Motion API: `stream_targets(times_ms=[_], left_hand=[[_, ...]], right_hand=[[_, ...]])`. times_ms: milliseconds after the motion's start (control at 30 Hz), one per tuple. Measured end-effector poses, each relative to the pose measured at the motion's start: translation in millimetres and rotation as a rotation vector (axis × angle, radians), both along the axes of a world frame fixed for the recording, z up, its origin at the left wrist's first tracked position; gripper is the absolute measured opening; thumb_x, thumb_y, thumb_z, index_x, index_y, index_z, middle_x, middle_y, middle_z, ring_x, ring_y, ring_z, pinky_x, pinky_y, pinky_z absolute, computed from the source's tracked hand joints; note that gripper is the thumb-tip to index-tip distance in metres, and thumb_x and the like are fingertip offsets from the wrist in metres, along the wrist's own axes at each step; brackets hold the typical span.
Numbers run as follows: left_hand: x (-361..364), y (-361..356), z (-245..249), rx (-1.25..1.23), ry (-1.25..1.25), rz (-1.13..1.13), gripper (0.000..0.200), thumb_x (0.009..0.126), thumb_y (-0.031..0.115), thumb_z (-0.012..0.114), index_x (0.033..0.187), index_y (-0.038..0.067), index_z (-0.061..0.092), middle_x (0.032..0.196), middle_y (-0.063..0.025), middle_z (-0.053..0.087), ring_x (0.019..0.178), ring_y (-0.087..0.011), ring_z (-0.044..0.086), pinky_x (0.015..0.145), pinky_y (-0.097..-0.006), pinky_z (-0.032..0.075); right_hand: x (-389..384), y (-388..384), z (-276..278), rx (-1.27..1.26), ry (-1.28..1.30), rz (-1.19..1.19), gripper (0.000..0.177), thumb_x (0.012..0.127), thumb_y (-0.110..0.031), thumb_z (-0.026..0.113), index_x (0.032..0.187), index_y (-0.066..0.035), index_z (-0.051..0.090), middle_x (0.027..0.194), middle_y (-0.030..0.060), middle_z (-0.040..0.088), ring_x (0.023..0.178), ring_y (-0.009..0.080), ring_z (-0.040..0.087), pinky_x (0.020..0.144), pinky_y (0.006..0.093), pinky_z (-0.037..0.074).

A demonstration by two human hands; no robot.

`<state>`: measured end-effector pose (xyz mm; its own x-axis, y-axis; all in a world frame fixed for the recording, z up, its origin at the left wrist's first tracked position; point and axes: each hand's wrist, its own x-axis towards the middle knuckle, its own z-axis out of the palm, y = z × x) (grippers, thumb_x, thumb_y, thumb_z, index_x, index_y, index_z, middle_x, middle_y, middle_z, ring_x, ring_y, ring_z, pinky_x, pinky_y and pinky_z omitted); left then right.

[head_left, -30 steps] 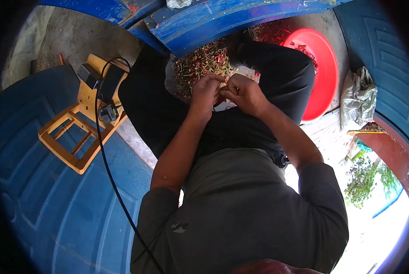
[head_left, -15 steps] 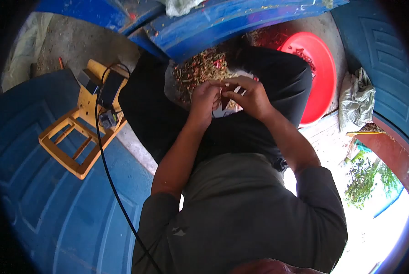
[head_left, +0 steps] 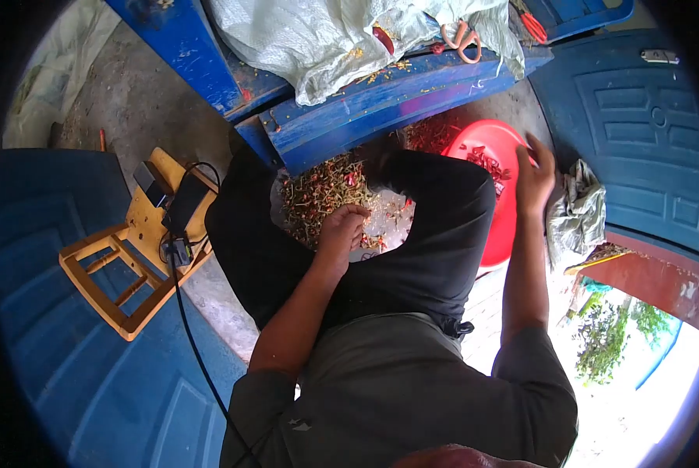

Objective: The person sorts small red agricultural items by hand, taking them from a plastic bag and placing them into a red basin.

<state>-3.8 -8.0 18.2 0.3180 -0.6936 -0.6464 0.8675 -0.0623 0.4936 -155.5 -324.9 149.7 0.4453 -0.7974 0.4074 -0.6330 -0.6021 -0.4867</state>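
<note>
My left hand [head_left: 341, 234] is closed, its fingers curled together beside a heap of dry stems and red bits [head_left: 322, 195] between my legs. Whatever those fingers hold, if anything, is too small to make out. Out to the right, my right hand [head_left: 537, 181] hangs at the right rim of a red plastic basin [head_left: 499, 226], thumb and fingers apart. Nothing shows in its grip. Dried red chili peppers [head_left: 486, 162] lie in the basin. Part of the basin is hidden behind my right knee.
Ahead stands a blue wooden bench [head_left: 396, 97] bearing a white woven sack [head_left: 287, 39] and orange-handled scissors [head_left: 462, 40]. A wooden chair [head_left: 123, 273] carrying devices is at left; a black cable [head_left: 193, 343] runs from it. A crumpled sack [head_left: 579, 214] lies right of the basin.
My right hand has left my left hand and swung right to the basin; the dark red piece seen between them is gone from there. The view has tilted up, showing more bench.
</note>
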Motion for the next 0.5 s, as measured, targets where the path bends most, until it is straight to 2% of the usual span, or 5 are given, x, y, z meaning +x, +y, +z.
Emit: stream_targets(times_ms=[133, 267, 367, 467, 500], left_hand=[[-1, 6, -9, -0.042, 0.006, 0.009, 0.012, 0.090, 0.006, 0.053, 0.097, 0.004, 0.063, 0.062, 0.0091, 0.040, 0.048, -0.0004, 0.032, 0.042, -0.0192, 0.024], [3, 19, -9, 0.008, -0.063, 0.005, 0.011, 0.091, 0.009, 0.054, 0.098, 0.006, 0.061, 0.061, 0.0080, 0.038, 0.049, -0.0038, 0.033, 0.043, -0.0224, 0.028], [8, 30, -7, 0.025, -0.047, 0.077, 0.010, 0.091, 0.010, 0.054, 0.098, 0.006, 0.061, 0.062, 0.0076, 0.039, 0.050, -0.0041, 0.034, 0.044, -0.0228, 0.029], [8, 32, -9, -0.034, -0.037, 0.126, 0.010, 0.091, 0.009, 0.055, 0.098, 0.006, 0.061, 0.062, 0.0074, 0.040, 0.049, -0.0041, 0.035, 0.043, -0.0226, 0.029], [9, 31, -9, -0.039, -0.034, 0.130, 0.010, 0.091, 0.009, 0.055, 0.098, 0.006, 0.061, 0.062, 0.0074, 0.040, 0.049, -0.0041, 0.035, 0.043, -0.0226, 0.029]], right_hand=[[137, 26, 11, 0.193, -0.151, 0.377, 0.020, 0.094, -0.013, 0.066, 0.110, -0.002, 0.071, 0.096, 0.0048, 0.069, 0.079, 0.0089, 0.064, 0.067, 0.0233, 0.050], [245, 22, 2, -0.043, 0.064, 0.434, 0.042, 0.085, -0.040, 0.071, 0.108, -0.005, 0.072, 0.101, 0.0171, 0.072, 0.091, 0.0333, 0.070, 0.084, 0.0403, 0.053], [281, 14, -7, 0.088, 0.394, 0.444, 0.043, 0.081, -0.042, 0.071, 0.108, -0.008, 0.073, 0.098, 0.0156, 0.072, 0.091, 0.0357, 0.069, 0.085, 0.0416, 0.053], [278, 19, 6, 0.138, 0.413, 0.489, 0.035, 0.081, -0.037, 0.072, 0.103, -0.009, 0.072, 0.099, 0.0121, 0.073, 0.093, 0.0279, 0.070, 0.083, 0.0381, 0.053], [272, 13, -4, 0.093, 0.268, 0.530, 0.035, 0.081, -0.035, 0.071, 0.106, -0.010, 0.072, 0.098, 0.0143, 0.072, 0.090, 0.0345, 0.069, 0.084, 0.0403, 0.053]])
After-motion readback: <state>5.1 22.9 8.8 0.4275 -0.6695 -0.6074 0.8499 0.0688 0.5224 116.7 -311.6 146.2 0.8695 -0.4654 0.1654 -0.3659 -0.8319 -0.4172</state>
